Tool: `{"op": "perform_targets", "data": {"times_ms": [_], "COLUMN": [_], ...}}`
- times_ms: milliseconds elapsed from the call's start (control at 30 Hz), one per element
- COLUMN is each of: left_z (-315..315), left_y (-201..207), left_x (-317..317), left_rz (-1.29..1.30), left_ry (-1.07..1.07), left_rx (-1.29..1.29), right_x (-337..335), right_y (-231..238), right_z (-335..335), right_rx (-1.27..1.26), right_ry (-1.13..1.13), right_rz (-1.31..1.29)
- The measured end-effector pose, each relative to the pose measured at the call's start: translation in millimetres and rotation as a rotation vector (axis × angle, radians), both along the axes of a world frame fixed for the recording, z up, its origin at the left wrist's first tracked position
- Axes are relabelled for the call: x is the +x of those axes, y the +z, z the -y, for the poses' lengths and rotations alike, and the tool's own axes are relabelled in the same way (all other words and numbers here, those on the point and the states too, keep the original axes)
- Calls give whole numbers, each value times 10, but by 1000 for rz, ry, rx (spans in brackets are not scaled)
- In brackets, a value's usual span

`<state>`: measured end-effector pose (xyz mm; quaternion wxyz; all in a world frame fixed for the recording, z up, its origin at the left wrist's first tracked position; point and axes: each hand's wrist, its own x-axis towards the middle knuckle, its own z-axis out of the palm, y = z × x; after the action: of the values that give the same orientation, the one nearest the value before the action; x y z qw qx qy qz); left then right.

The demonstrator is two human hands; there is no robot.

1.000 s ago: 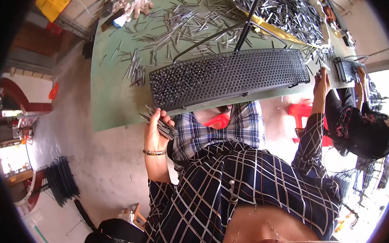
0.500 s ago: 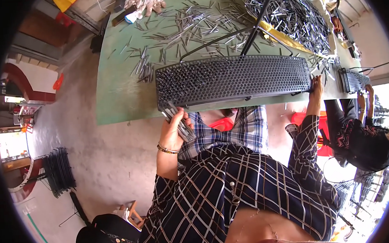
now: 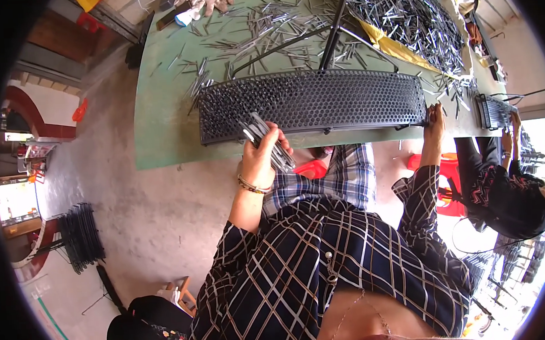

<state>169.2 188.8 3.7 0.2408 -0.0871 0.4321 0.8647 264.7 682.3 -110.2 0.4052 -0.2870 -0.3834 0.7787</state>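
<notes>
A long, slightly curved black perforated metal rack (image 3: 318, 101) lies near the front edge of the green table, with dark pieces crowding the holes of its left part. My left hand (image 3: 261, 153) is closed round a bundle of thin grey metal strips (image 3: 273, 147), held just in front of the rack's lower edge. At the rack's right end, my right hand (image 3: 435, 125) has its fingers bent against the corner and appears to grip it. The exact fingertip contact is too small to make out.
Loose metal strips (image 3: 272, 18) are scattered over the green table (image 3: 167, 120). A big heap of strips (image 3: 409, 24) lies on yellow-edged sheeting at the back right. Gloves (image 3: 210, 1) lie at the far left. A co-worker (image 3: 511, 196) handles another rack (image 3: 492, 112) at right.
The rack has shifted left and slightly away from me. My left hand, with the bundle, has moved right and a little upward. My right hand has moved slightly left with the rack's end.
</notes>
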Motion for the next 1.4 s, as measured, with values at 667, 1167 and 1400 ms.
{"op": "perform_targets", "data": {"times_ms": [667, 1167, 1400], "left_z": [1692, 2111, 1534], "left_y": [-1120, -1239, -430], "left_x": [-1439, -1847, -1272], "left_rz": [-698, -164, 35], "left_ry": [757, 784, 350], "left_rx": [-719, 19, 161], "right_x": [590, 325, 35], "right_y": [448, 1002, 1253], "right_z": [497, 1010, 1726], "right_rx": [764, 309, 675], "right_ry": [-178, -78, 204], "right_rz": [612, 295, 437]}}
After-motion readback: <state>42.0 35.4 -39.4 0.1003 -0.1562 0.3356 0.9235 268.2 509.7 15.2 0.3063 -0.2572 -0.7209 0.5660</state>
